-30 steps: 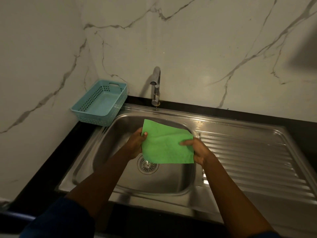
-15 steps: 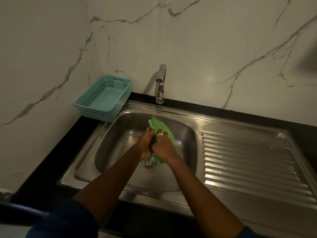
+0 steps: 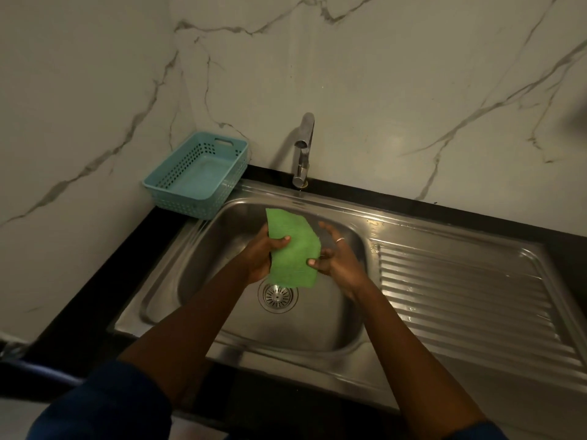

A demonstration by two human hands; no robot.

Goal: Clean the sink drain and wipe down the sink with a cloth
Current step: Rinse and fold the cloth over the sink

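Note:
A green cloth [image 3: 293, 249], folded into a narrow upright strip, hangs above the basin of the steel sink [image 3: 222, 315]. My left hand [image 3: 262, 254] grips its left edge, thumb across the front. My right hand [image 3: 336, 258] pinches its lower right edge with the thumb, while the other fingers spread apart; one of them wears a ring. Just below the cloth, in the basin floor, sits the round slotted drain [image 3: 278, 295], uncovered.
A chrome tap [image 3: 303, 150] stands behind the basin at the marble wall. A teal plastic basket [image 3: 197, 176] rests on the black counter at the back left corner. The ribbed steel drainboard [image 3: 460, 300] extends to the right.
A second ago the cloth was spread wide between both hands. Then the hands came together and folded it. Now they have parted a little, the cloth held as a narrower strip.

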